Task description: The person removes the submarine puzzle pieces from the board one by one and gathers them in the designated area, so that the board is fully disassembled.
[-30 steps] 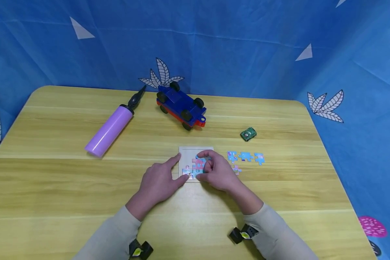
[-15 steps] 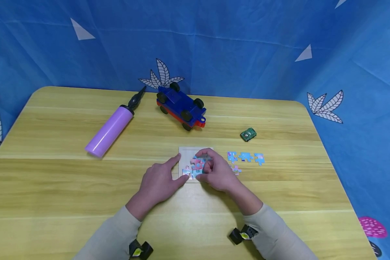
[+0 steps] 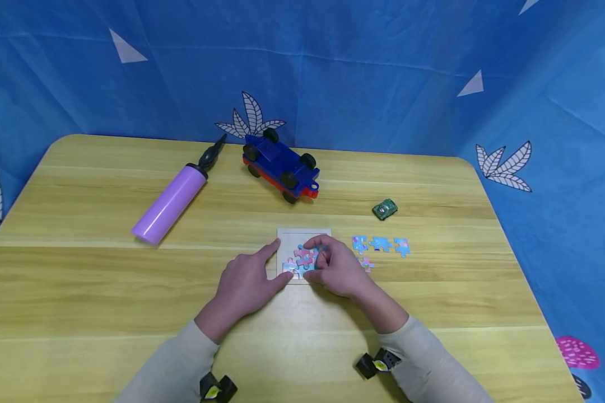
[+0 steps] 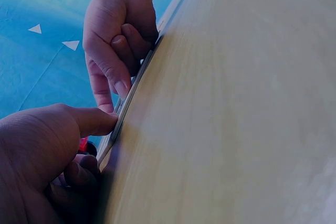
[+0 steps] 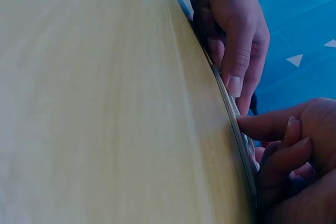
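Note:
A small white puzzle board (image 3: 289, 238) lies in the middle of the table with several joined pink and blue jigsaw pieces (image 3: 305, 257) on it. My left hand (image 3: 244, 280) steadies the board in the head view; its index finger lies at the left edge and its thumb touches a lower-left piece. Over the board's right side, my right hand (image 3: 336, 267) holds jigsaw pieces between a curled index finger and thumb, hiding part of them. The pink piece sits slightly tilted. Both wrist views show the hands (image 4: 113, 51) meeting at the thin board edge.
Right of the board lie several loose jigsaw pieces (image 3: 381, 243). Behind them is a small green toy car (image 3: 385, 209). An overturned blue and red toy vehicle (image 3: 281, 163) stands at the back, left of which lies a purple hand pump (image 3: 170, 204).
The pink piece and the blue one beside it have shifted slightly left and tilted under my right fingers. My right index finger moved a little; my left hand stayed in place.

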Tool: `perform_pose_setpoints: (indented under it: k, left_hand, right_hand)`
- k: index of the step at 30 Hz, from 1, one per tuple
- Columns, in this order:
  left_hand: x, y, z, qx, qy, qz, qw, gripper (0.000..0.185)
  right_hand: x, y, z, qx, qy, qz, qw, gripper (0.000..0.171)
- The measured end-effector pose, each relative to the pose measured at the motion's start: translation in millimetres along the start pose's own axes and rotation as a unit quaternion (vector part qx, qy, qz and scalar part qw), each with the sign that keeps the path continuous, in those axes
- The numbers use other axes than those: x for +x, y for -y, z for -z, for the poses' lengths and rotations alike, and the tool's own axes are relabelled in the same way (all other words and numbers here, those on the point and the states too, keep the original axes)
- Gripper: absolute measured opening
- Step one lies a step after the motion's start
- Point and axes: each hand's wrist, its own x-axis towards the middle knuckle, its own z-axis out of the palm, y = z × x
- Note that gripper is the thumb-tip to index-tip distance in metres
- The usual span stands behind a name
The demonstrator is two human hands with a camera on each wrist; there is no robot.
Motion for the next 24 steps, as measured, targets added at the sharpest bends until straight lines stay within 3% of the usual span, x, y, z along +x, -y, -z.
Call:
perform_pose_setpoints:
  k: [24]
  left_hand:
    - [-0.3,0.9,0.2,-0.006,-0.002,-0.006,1.0,0.075]
  right_hand:
    - [-1.6,1.5,-0.2,-0.017,0.001,-0.004,1.0,0.042]
